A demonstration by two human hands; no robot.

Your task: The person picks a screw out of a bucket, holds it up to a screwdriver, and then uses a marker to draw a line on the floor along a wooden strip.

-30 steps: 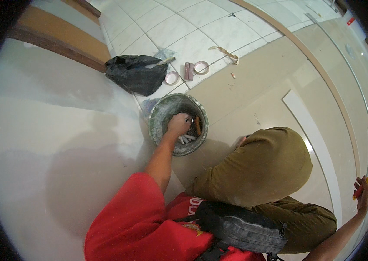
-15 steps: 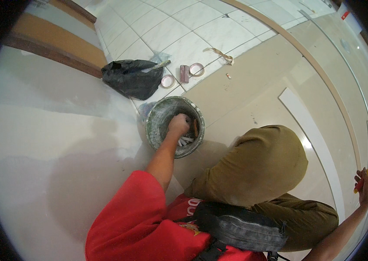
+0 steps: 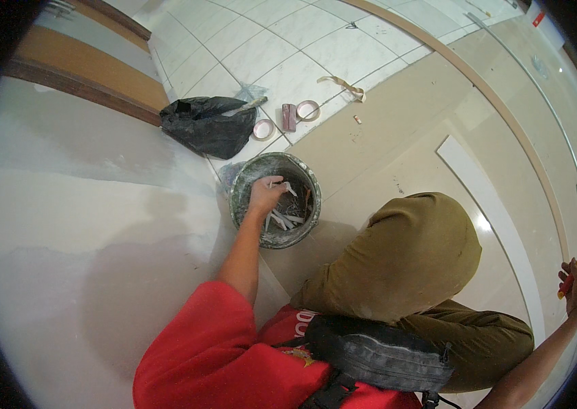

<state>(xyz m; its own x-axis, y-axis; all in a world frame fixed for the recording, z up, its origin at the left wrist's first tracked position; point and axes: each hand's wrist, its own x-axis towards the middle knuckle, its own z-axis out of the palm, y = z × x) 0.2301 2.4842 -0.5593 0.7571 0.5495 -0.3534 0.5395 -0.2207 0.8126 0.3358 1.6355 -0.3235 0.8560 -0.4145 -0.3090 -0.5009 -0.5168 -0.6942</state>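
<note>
My left hand (image 3: 265,198) reaches into a round, plaster-smeared bucket (image 3: 237,198). Its fingers are closed on a small white strip (image 3: 291,189) that sticks out past the fingertips. Below the hand, several more white strips (image 3: 283,219) lie loose in the bucket, with an orange-brown piece (image 3: 308,199) against the right wall. Far to the right, my right hand (image 3: 576,292) is wrapped round a screwdriver (image 3: 565,286) with a red and yellow handle, its thin shaft pointing up and away. Part of that grip is hidden by the fingers.
A black plastic bag (image 3: 210,126) lies beyond the bucket, near tape rolls (image 3: 263,129) and a dull pink block (image 3: 289,118). A curled tan strip (image 3: 344,87) rests on the tiles. A white panel strip (image 3: 486,211) and a long brown strip (image 3: 500,102) curve along the right.
My left hand has drawn slightly left and turned inside the bucket, bringing the white strip at its fingertips into sight. The right hand with the screwdriver has barely moved.
</note>
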